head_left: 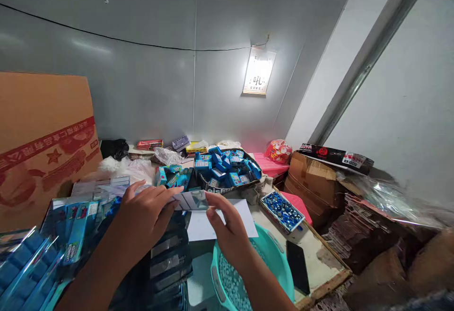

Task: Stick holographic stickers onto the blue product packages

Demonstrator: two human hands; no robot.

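My left hand and my right hand hold a small flat silvery packet between them, each pinching one end, above the table. Under my right hand stands a teal plastic basin filled with small pale blue pieces. A white sheet of paper lies on the table just behind the basin. Below my left hand lies a stack of dark flat packets.
A basket of small blue boxes sits behind the packet. A tray of blue caps and a black phone lie to the right. A large cardboard box stands left; blue packaged goods at front left. Cardboard boxes stand right.
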